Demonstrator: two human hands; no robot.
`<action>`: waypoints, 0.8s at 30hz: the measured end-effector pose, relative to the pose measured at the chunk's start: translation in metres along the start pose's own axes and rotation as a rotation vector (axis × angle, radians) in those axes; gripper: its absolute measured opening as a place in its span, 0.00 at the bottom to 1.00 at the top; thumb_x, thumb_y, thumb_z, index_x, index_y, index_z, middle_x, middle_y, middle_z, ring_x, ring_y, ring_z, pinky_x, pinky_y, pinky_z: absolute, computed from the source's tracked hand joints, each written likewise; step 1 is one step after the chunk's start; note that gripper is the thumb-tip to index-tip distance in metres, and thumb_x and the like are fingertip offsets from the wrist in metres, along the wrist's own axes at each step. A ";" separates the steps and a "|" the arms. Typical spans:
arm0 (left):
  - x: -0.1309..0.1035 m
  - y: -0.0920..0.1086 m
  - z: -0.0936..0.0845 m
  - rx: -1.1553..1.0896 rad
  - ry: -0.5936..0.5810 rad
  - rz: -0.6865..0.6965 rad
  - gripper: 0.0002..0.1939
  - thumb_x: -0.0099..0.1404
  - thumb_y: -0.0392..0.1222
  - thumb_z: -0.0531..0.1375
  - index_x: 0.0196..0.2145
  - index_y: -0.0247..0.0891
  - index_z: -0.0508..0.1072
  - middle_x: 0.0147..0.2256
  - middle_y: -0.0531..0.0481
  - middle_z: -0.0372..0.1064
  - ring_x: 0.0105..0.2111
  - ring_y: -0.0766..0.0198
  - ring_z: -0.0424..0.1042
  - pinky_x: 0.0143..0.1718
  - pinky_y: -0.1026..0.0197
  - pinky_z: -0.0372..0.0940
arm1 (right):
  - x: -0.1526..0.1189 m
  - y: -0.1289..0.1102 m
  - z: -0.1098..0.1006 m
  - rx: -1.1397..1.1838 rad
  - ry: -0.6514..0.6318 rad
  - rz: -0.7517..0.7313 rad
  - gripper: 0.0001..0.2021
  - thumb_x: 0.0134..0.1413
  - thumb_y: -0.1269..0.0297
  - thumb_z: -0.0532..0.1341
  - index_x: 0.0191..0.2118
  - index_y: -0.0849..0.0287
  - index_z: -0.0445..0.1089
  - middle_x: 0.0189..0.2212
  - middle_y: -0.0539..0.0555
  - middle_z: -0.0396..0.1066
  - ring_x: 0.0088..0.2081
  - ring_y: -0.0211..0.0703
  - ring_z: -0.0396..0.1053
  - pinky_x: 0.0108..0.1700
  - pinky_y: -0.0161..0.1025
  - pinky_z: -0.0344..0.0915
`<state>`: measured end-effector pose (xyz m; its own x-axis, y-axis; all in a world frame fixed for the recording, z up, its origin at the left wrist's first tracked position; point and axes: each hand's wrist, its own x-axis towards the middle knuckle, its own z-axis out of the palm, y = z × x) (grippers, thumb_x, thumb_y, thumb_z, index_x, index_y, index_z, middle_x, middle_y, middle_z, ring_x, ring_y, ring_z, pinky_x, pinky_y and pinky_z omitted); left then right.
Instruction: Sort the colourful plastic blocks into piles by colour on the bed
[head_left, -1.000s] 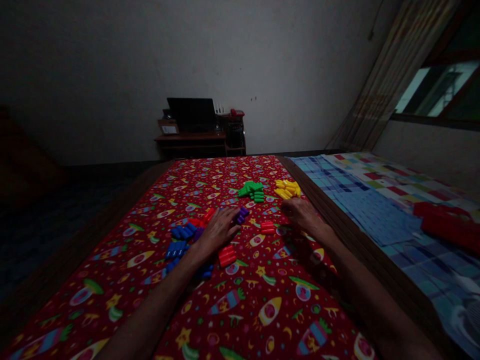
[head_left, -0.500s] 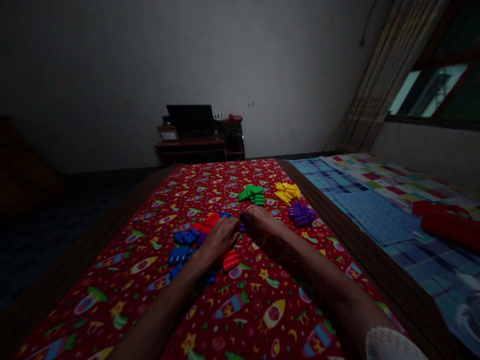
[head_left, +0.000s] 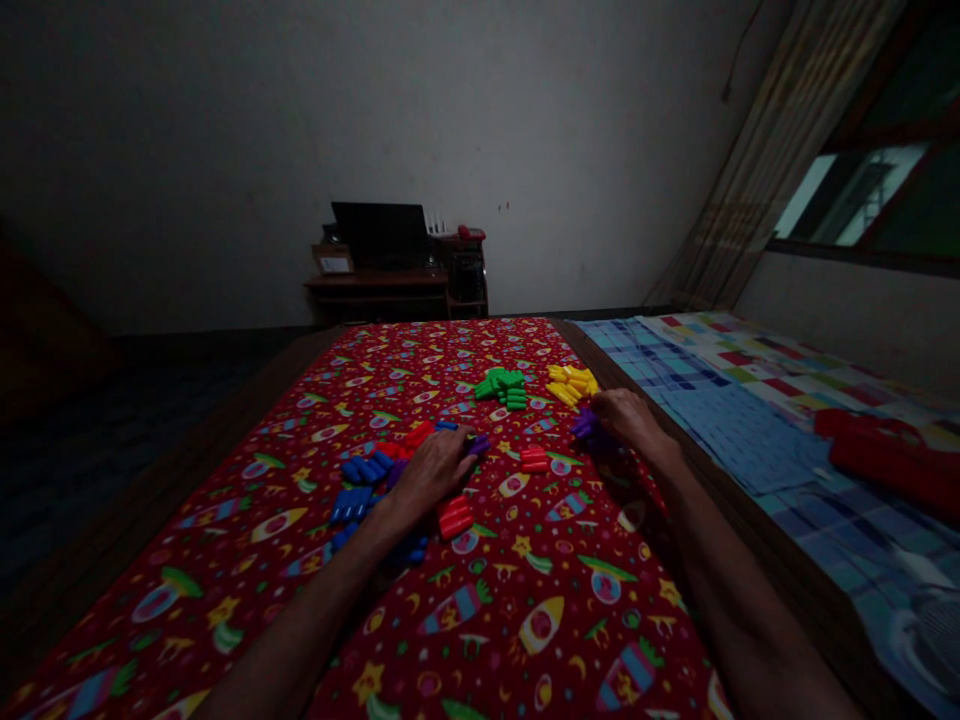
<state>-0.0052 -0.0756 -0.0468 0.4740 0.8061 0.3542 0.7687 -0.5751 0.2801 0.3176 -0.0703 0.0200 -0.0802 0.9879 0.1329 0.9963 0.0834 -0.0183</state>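
My left hand [head_left: 433,466] reaches over a mixed heap, its closed fingertips on a purple plastic block [head_left: 478,445]. Around it lie blue ribbed blocks [head_left: 352,504] and red blocks [head_left: 455,517], with some of the heap hidden beneath the hand and forearm. Over on the right, my right hand [head_left: 628,416] is closed at the purple pile [head_left: 590,431], fingers curled down onto it; its fingertips are partly hidden among purple pieces. Between the hands a lone red block [head_left: 534,460] rests on the red printed cloth [head_left: 480,620].
A green pile [head_left: 501,388] and a yellow pile [head_left: 571,384] lie toward the far side. Beyond the cloth stands a desk [head_left: 375,283] with a monitor [head_left: 381,235]. On the right is a checked bedspread [head_left: 750,440] bearing a folded red item [head_left: 885,455].
My right hand has moved right, from beside my left hand to the purple pile. The lone red block between them is now uncovered. My left hand stays at the heap.
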 end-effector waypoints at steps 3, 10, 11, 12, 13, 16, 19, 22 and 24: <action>0.000 -0.001 0.002 0.005 0.012 0.009 0.14 0.66 0.44 0.55 0.48 0.39 0.67 0.40 0.41 0.73 0.40 0.53 0.73 0.42 0.54 0.66 | 0.000 0.010 -0.003 0.028 0.030 -0.001 0.15 0.52 0.75 0.55 0.41 0.60 0.76 0.37 0.59 0.76 0.39 0.44 0.72 0.36 0.33 0.59; 0.002 0.003 0.001 -0.043 -0.012 -0.011 0.17 0.66 0.44 0.55 0.51 0.38 0.67 0.38 0.43 0.73 0.39 0.54 0.73 0.39 0.55 0.67 | 0.001 -0.016 0.007 0.132 0.002 -0.206 0.13 0.54 0.73 0.56 0.42 0.59 0.75 0.39 0.58 0.76 0.38 0.44 0.71 0.38 0.35 0.60; 0.003 0.003 0.001 -0.060 -0.005 -0.008 0.17 0.65 0.44 0.56 0.51 0.38 0.67 0.39 0.43 0.73 0.39 0.54 0.73 0.40 0.55 0.67 | -0.001 -0.020 0.012 0.108 -0.021 -0.233 0.13 0.53 0.73 0.57 0.42 0.60 0.75 0.39 0.59 0.75 0.39 0.45 0.70 0.39 0.36 0.60; 0.002 0.003 0.001 -0.074 0.004 -0.002 0.17 0.65 0.44 0.56 0.51 0.38 0.67 0.40 0.43 0.73 0.40 0.54 0.73 0.41 0.54 0.67 | -0.003 -0.023 0.017 0.080 -0.028 -0.242 0.12 0.53 0.74 0.58 0.42 0.61 0.75 0.39 0.60 0.75 0.41 0.46 0.70 0.41 0.37 0.60; 0.002 0.003 0.001 -0.081 0.009 0.005 0.17 0.65 0.44 0.56 0.51 0.38 0.67 0.41 0.42 0.74 0.40 0.54 0.73 0.41 0.54 0.67 | -0.005 -0.026 0.021 0.056 -0.014 -0.233 0.13 0.52 0.74 0.58 0.42 0.62 0.75 0.40 0.61 0.75 0.42 0.47 0.69 0.43 0.38 0.60; 0.002 0.004 0.000 -0.092 0.017 0.008 0.18 0.65 0.44 0.56 0.52 0.39 0.66 0.42 0.43 0.74 0.42 0.55 0.73 0.44 0.54 0.66 | -0.009 -0.032 0.025 0.083 0.092 -0.233 0.12 0.53 0.74 0.58 0.43 0.63 0.74 0.42 0.62 0.74 0.45 0.48 0.67 0.47 0.41 0.60; 0.003 0.010 -0.002 -0.167 0.016 -0.023 0.19 0.65 0.45 0.56 0.54 0.41 0.64 0.44 0.44 0.73 0.43 0.55 0.73 0.43 0.54 0.67 | -0.011 -0.048 0.014 0.300 0.186 -0.371 0.11 0.58 0.69 0.58 0.45 0.62 0.73 0.40 0.60 0.75 0.41 0.45 0.69 0.43 0.38 0.61; 0.005 0.019 -0.003 -0.285 0.018 -0.034 0.21 0.65 0.44 0.56 0.56 0.44 0.60 0.44 0.46 0.73 0.42 0.56 0.74 0.41 0.56 0.68 | -0.016 -0.072 0.006 0.543 0.078 -0.548 0.11 0.61 0.65 0.57 0.45 0.60 0.73 0.33 0.55 0.76 0.32 0.39 0.69 0.35 0.33 0.60; 0.005 0.026 -0.002 -0.329 0.030 -0.004 0.22 0.65 0.43 0.56 0.57 0.44 0.58 0.45 0.47 0.73 0.43 0.57 0.74 0.42 0.56 0.69 | -0.018 -0.084 0.009 0.610 0.000 -0.606 0.11 0.59 0.68 0.58 0.44 0.61 0.74 0.30 0.54 0.75 0.29 0.37 0.69 0.32 0.31 0.59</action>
<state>0.0164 -0.0869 -0.0354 0.4546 0.8069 0.3772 0.5881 -0.5900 0.5532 0.2350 -0.0941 0.0105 -0.5938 0.7500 0.2915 0.5916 0.6525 -0.4736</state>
